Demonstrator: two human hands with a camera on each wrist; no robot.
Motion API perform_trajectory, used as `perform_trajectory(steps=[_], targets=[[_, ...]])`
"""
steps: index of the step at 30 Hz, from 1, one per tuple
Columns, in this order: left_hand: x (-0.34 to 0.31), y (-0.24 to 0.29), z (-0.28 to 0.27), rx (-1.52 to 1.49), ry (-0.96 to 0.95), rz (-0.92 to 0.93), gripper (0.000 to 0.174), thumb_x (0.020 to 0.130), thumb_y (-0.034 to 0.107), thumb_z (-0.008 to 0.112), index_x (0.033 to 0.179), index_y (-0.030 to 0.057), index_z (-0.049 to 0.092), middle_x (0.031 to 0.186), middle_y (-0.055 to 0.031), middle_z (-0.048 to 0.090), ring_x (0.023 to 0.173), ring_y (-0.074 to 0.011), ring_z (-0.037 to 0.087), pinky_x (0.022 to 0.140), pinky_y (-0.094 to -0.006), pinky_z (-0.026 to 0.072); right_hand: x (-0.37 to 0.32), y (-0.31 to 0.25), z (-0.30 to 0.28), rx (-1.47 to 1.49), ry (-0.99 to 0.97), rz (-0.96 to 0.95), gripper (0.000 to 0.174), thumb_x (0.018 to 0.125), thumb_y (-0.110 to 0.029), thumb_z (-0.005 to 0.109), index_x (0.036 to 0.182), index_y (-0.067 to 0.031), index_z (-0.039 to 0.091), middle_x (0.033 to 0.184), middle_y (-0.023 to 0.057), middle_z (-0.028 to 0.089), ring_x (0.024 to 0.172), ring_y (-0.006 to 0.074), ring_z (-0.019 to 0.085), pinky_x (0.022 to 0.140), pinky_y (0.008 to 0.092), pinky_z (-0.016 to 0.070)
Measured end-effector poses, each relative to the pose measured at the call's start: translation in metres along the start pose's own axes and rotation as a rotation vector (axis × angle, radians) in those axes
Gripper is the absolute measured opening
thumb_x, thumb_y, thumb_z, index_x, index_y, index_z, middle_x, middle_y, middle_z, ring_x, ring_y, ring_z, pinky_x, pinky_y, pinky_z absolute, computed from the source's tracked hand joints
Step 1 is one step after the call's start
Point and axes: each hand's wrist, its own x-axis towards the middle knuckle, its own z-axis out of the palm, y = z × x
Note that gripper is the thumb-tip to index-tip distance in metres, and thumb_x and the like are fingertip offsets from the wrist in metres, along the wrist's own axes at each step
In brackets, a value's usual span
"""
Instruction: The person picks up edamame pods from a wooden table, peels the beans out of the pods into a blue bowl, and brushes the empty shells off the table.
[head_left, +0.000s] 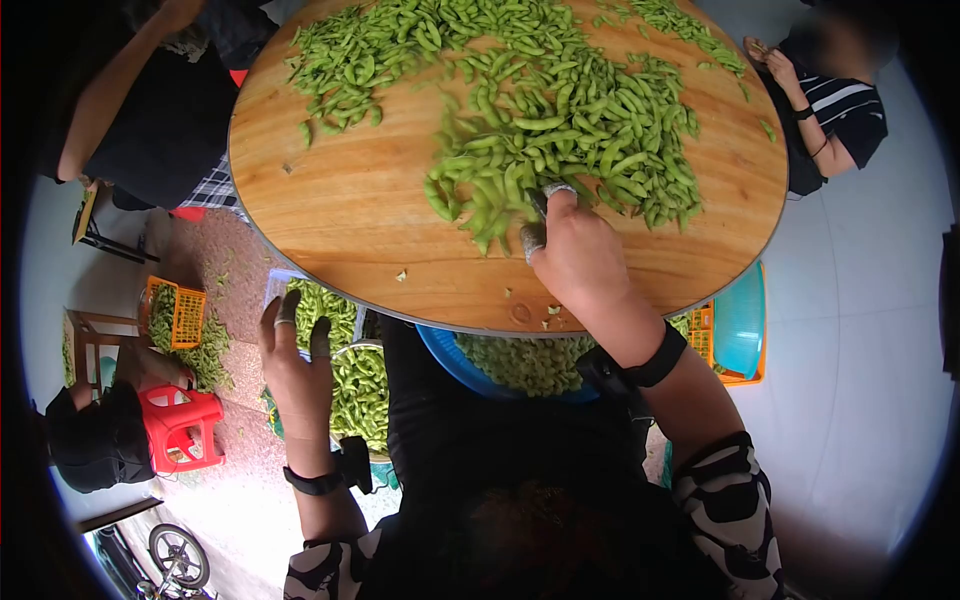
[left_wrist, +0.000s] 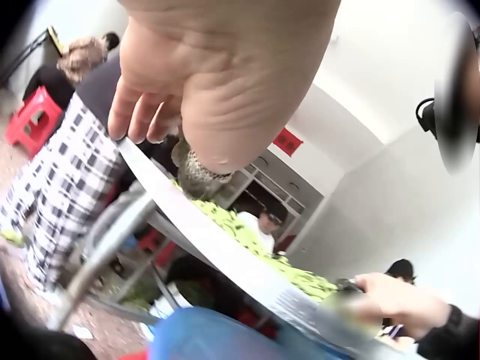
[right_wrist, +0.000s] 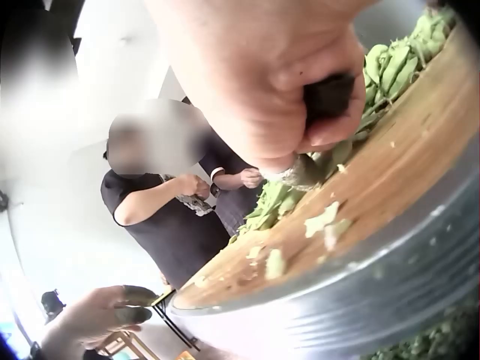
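Observation:
Green soybean pods [head_left: 560, 110] lie heaped on a round wooden table [head_left: 330, 210]. My right hand [head_left: 580, 245] is at the near edge of the heap, with grey coverings on its thumb and a finger. It grips a small black object [right_wrist: 328, 99], its end showing in the curled fingers; I cannot tell what kind it is. My left hand [head_left: 300, 370] is held off the table's near left edge, fingers loosely extended and holding nothing. Its thumb and a fingertip wear similar coverings. Below that hand are a basin of pods [head_left: 360, 395] and a pale crate of pods [head_left: 325, 310].
A blue basin [head_left: 440, 350] of shelled beans sits under the table's near edge. At right is an orange crate [head_left: 755, 372] with a teal basket [head_left: 738, 325]. A red stool [head_left: 185, 425] and orange basket [head_left: 188, 318] are left. Other people are around the table.

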Motion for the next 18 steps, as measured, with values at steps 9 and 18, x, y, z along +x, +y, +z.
perform_trajectory(steps=[9, 18], targets=[[-0.003, 0.131, 0.034, -0.808, -0.337, 0.265, 0.027, 0.079, -0.001, 0.064, 0.105, 0.0031, 0.066, 0.094, -0.0164, 0.065, 0.086, -0.0363, 0.064, 0.075, -0.0392, 0.0526, -0.057, 0.015, -0.022, 0.349, 0.107, 0.019, 0.036, 0.075, -0.012, 0.073, 0.104, -0.0010, 0.054, 0.084, 0.0123, 0.066, 0.070, 0.0339, 0.065, 0.061, 0.0413, 0.0521], [-0.005, 0.147, 0.042, -1.254, -0.784, -0.130, 0.017, 0.093, -0.005, 0.048, 0.104, 0.0011, 0.060, 0.084, -0.0017, 0.063, 0.070, -0.0090, 0.058, 0.063, -0.0224, 0.0483, -0.096, 0.015, -0.021, 0.701, 0.040, -0.217, 0.036, 0.083, 0.001, 0.062, 0.118, 0.0016, 0.056, 0.089, 0.0100, 0.067, 0.078, 0.0173, 0.066, 0.070, 0.0313, 0.0520]])
